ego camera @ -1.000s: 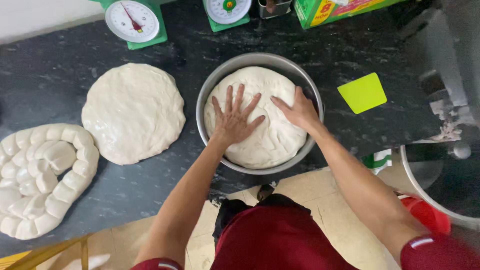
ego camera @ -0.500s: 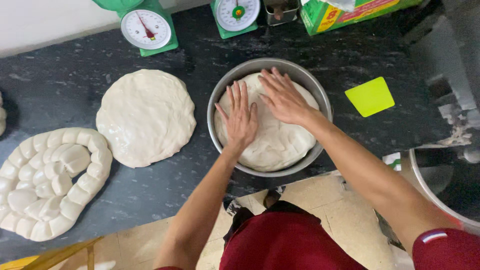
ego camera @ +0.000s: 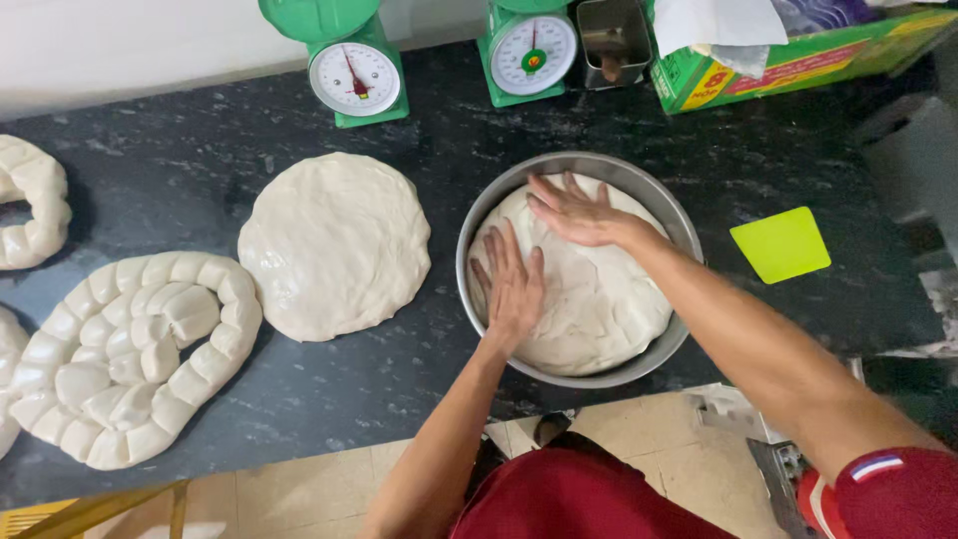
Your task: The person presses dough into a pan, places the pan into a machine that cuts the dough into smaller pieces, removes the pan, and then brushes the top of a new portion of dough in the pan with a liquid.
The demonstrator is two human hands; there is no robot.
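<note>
A round metal pan sits on the dark stone counter, filled with a flat disc of white dough. My left hand lies flat on the dough's left side, fingers spread toward the pan's wall. My right hand presses palm-down on the dough at the pan's far rim, fingers pointing left. Neither hand grips anything. A second flattened dough disc lies on the counter to the left of the pan.
A coiled, segmented dough rope lies at the left, with another piece at the far left edge. Two green dial scales stand at the back beside a small metal tin and a green box. A yellow-green scraper lies right of the pan.
My right hand has slid from the dough's right side across to the pan's far left rim. My left hand has shifted left on the dough. The view has drifted, showing more of the counter's left.
</note>
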